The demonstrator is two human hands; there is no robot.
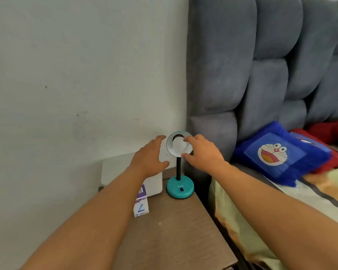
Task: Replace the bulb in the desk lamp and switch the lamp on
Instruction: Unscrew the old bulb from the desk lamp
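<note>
A small desk lamp with a teal round base [180, 188], a black neck and a teal-rimmed shade [175, 151] stands at the back of a brown bedside table [176, 230]. A white bulb [179, 144] sits in the shade, which faces me. My right hand [203, 152] is at the shade's right side, fingertips on the bulb's upper edge and thumb under the shade. My left hand [150, 156] is open just left of the shade, fingers spread, not clearly touching it. A white and purple bulb box [141, 203] stands on the table below my left forearm.
A white box-like object [113, 170] stands against the wall behind my left hand. A grey padded headboard [242, 75] rises right of the lamp. The bed at right holds a blue cartoon cushion [277, 152], red cushions and a striped sheet.
</note>
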